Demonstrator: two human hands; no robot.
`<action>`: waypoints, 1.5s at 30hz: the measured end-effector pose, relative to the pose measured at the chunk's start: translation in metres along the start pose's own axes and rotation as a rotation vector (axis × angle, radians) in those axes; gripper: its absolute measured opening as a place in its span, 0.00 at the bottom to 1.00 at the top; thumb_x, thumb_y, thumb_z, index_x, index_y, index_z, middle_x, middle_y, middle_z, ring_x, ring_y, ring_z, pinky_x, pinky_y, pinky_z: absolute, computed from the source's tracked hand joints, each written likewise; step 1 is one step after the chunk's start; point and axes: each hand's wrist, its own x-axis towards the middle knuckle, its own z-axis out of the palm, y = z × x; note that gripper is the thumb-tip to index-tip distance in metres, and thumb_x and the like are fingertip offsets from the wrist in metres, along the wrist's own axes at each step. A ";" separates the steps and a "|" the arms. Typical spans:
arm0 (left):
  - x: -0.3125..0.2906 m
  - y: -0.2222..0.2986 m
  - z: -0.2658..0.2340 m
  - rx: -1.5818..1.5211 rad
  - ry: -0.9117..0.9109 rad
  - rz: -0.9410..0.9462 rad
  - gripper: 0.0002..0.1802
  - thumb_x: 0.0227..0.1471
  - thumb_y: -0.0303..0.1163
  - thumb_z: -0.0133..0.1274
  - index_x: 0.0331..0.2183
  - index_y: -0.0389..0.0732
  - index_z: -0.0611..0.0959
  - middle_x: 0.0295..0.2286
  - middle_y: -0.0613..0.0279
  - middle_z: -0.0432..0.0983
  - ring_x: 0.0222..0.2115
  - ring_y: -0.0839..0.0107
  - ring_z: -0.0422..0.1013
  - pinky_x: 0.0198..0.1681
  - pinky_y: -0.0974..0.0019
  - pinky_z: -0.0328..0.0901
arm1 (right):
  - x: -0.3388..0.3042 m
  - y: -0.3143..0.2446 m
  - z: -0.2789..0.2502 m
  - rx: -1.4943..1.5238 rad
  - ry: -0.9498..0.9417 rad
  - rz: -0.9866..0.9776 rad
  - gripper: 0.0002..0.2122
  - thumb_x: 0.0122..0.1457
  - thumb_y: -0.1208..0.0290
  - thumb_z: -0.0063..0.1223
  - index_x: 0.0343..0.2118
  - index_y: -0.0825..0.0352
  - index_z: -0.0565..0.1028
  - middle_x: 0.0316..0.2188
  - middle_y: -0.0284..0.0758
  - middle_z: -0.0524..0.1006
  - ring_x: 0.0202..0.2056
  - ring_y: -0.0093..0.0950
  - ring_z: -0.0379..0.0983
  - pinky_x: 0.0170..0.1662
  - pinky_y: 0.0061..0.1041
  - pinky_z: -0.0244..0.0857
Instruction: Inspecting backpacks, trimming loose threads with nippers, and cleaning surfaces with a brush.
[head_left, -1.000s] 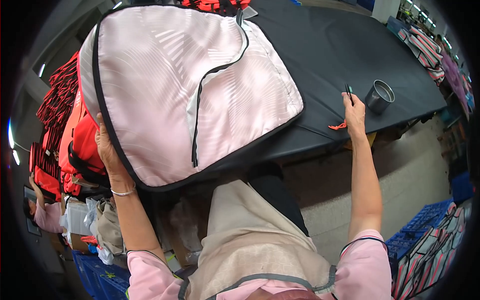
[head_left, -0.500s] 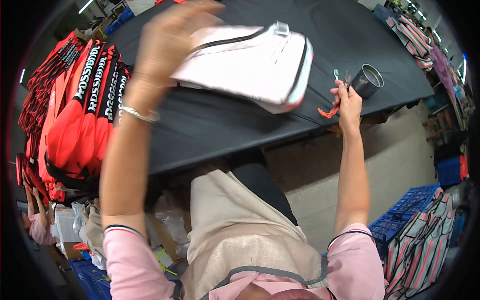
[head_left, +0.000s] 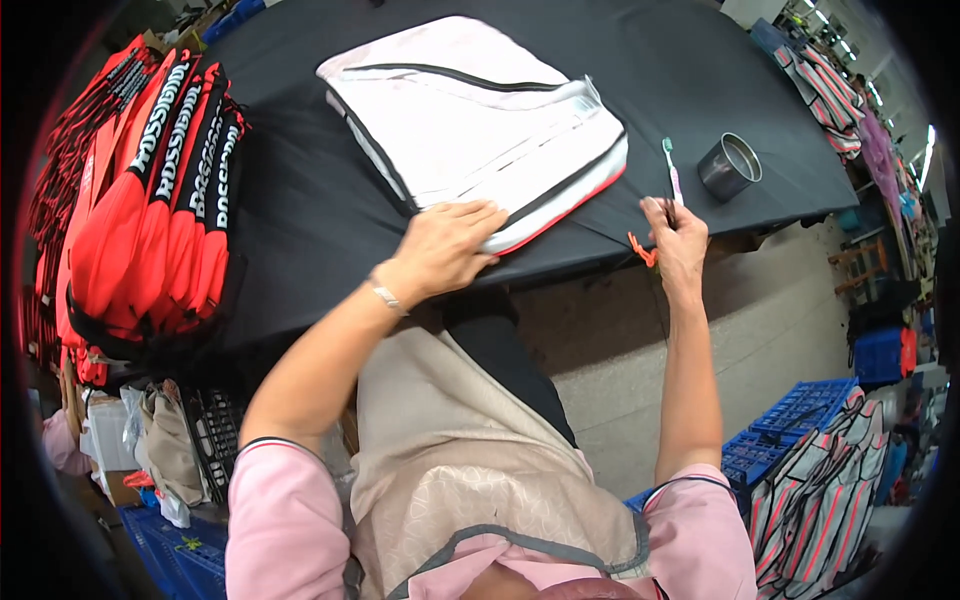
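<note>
A white fabric bag (head_left: 480, 120) with black trim or zips and a red edge lies flat on the black-covered table (head_left: 330, 270). My left hand (head_left: 447, 243) rests on its near corner, fingers stretched over the fabric and holding nothing. To the right, my right hand (head_left: 680, 243) is closed round small dark scissors (head_left: 670, 212), mostly hidden by the fingers. An orange cord (head_left: 640, 250) hangs beside that hand. Just beyond it is a toothbrush (head_left: 673, 170) with green bristles and a pink and white handle. A dark metal cup (head_left: 728, 168) stands to its right.
A stack of red and black bags (head_left: 150, 240) fills the table's left side. Blue crates (head_left: 795, 420) and grey striped bags (head_left: 825, 495) are at the lower right, beside the floor. More striped bags (head_left: 820, 85) lie at the far right.
My left hand has come down and nearer from above the bag's far left onto its near corner. The bag is turned and lies flatter. My right hand has drawn slightly nearer.
</note>
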 end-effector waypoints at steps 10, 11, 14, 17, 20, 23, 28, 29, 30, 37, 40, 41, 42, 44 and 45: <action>-0.162 -0.068 -0.103 0.350 0.157 -0.460 0.30 0.43 0.18 0.57 0.51 0.44 0.76 0.58 0.54 0.65 0.59 0.55 0.61 0.62 0.51 0.54 | -0.050 -0.047 0.091 -0.509 -0.770 -0.925 0.21 0.44 0.66 0.70 0.43 0.63 0.77 0.40 0.35 0.74 0.41 0.37 0.73 0.45 0.34 0.67; -0.170 -0.066 -0.096 0.237 0.380 -0.543 0.27 0.44 0.19 0.58 0.49 0.43 0.77 0.54 0.53 0.69 0.55 0.54 0.65 0.57 0.57 0.61 | -0.055 -0.046 0.103 -0.517 -0.798 -0.951 0.23 0.43 0.65 0.70 0.44 0.62 0.76 0.40 0.35 0.74 0.40 0.37 0.73 0.44 0.33 0.68; -0.194 -0.034 -0.065 0.027 0.784 -0.724 0.20 0.48 0.17 0.56 0.46 0.37 0.79 0.44 0.52 0.77 0.42 0.60 0.74 0.45 0.65 0.68 | -0.066 -0.040 0.139 -0.551 -0.774 -1.004 0.23 0.43 0.64 0.70 0.44 0.62 0.76 0.37 0.35 0.74 0.38 0.37 0.73 0.42 0.34 0.68; -0.216 0.010 -0.012 -0.343 0.966 -0.911 0.13 0.55 0.20 0.52 0.44 0.36 0.80 0.37 0.63 0.78 0.31 0.79 0.72 0.34 0.76 0.67 | -0.071 -0.042 0.163 -0.573 -0.790 -1.013 0.17 0.47 0.68 0.67 0.40 0.64 0.75 0.36 0.36 0.73 0.35 0.39 0.74 0.39 0.36 0.68; -0.217 0.049 0.020 -0.658 0.936 -1.022 0.12 0.56 0.20 0.52 0.43 0.36 0.81 0.35 0.66 0.79 0.30 0.82 0.72 0.33 0.77 0.68 | -0.070 -0.043 0.179 -0.648 -0.806 -0.997 0.08 0.51 0.75 0.58 0.34 0.66 0.75 0.34 0.39 0.73 0.32 0.42 0.74 0.36 0.38 0.68; -0.205 0.069 0.027 -0.771 0.829 -0.957 0.12 0.57 0.20 0.49 0.43 0.37 0.81 0.37 0.61 0.81 0.34 0.78 0.77 0.37 0.74 0.71 | -0.068 -0.051 0.188 -0.697 -0.880 -0.863 0.06 0.51 0.81 0.52 0.33 0.69 0.75 0.31 0.43 0.75 0.35 0.44 0.73 0.37 0.37 0.67; -0.169 0.078 0.015 -1.110 0.610 -0.977 0.13 0.58 0.22 0.48 0.45 0.34 0.79 0.38 0.56 0.81 0.34 0.75 0.77 0.38 0.73 0.72 | -0.061 -0.066 0.189 -0.572 -0.870 -0.788 0.04 0.55 0.76 0.51 0.31 0.71 0.74 0.31 0.46 0.77 0.36 0.46 0.74 0.38 0.39 0.67; -0.167 0.079 0.016 -1.115 0.600 -0.973 0.13 0.58 0.22 0.48 0.45 0.34 0.79 0.38 0.56 0.81 0.34 0.75 0.77 0.38 0.73 0.72 | -0.063 -0.072 0.189 -0.551 -0.873 -0.780 0.05 0.55 0.75 0.52 0.31 0.71 0.75 0.31 0.46 0.77 0.36 0.46 0.74 0.39 0.39 0.67; -0.165 0.080 0.017 -1.165 0.592 -0.994 0.13 0.59 0.24 0.48 0.46 0.33 0.79 0.39 0.56 0.80 0.34 0.76 0.77 0.38 0.73 0.72 | -0.065 -0.078 0.187 -0.541 -0.866 -0.737 0.07 0.54 0.74 0.56 0.32 0.72 0.75 0.31 0.47 0.77 0.35 0.45 0.74 0.40 0.38 0.67; -0.170 0.084 0.038 -1.287 0.534 -1.145 0.13 0.60 0.26 0.48 0.46 0.33 0.79 0.38 0.57 0.80 0.33 0.77 0.76 0.38 0.74 0.71 | -0.047 -0.057 0.156 -0.555 -0.999 -0.692 0.11 0.50 0.73 0.61 0.34 0.73 0.76 0.29 0.45 0.76 0.32 0.39 0.74 0.37 0.32 0.66; -0.168 0.082 0.045 -1.296 0.476 -1.124 0.13 0.60 0.25 0.48 0.45 0.33 0.79 0.38 0.58 0.80 0.33 0.78 0.75 0.38 0.75 0.71 | -0.046 -0.048 0.161 -0.552 -0.964 -0.761 0.09 0.51 0.75 0.60 0.31 0.75 0.75 0.25 0.44 0.75 0.28 0.35 0.72 0.34 0.31 0.65; -0.166 0.082 0.043 -1.289 0.477 -1.116 0.13 0.60 0.25 0.48 0.45 0.33 0.79 0.38 0.58 0.80 0.33 0.78 0.75 0.38 0.75 0.71 | -0.044 -0.048 0.163 -0.549 -0.932 -0.866 0.08 0.52 0.75 0.58 0.31 0.75 0.75 0.23 0.43 0.74 0.26 0.32 0.70 0.33 0.30 0.64; -0.163 0.083 0.040 -1.297 0.464 -1.088 0.14 0.59 0.26 0.50 0.46 0.32 0.78 0.38 0.57 0.80 0.34 0.77 0.76 0.38 0.75 0.70 | -0.043 -0.050 0.162 -0.546 -0.922 -0.874 0.08 0.52 0.75 0.58 0.31 0.75 0.75 0.23 0.43 0.74 0.26 0.32 0.70 0.33 0.30 0.64; -0.153 0.079 0.034 -1.292 0.458 -1.056 0.16 0.58 0.27 0.51 0.47 0.32 0.78 0.39 0.56 0.79 0.34 0.76 0.76 0.39 0.75 0.70 | -0.047 -0.072 0.170 -0.422 -0.893 -0.540 0.07 0.53 0.74 0.55 0.28 0.75 0.75 0.20 0.48 0.75 0.24 0.43 0.72 0.32 0.36 0.64; -0.144 0.078 0.029 -1.264 0.515 -1.018 0.20 0.57 0.28 0.54 0.51 0.32 0.74 0.44 0.54 0.76 0.37 0.75 0.75 0.41 0.74 0.70 | -0.048 -0.089 0.172 -0.417 -0.884 -0.554 0.07 0.53 0.74 0.55 0.28 0.75 0.75 0.20 0.48 0.75 0.24 0.43 0.72 0.32 0.36 0.64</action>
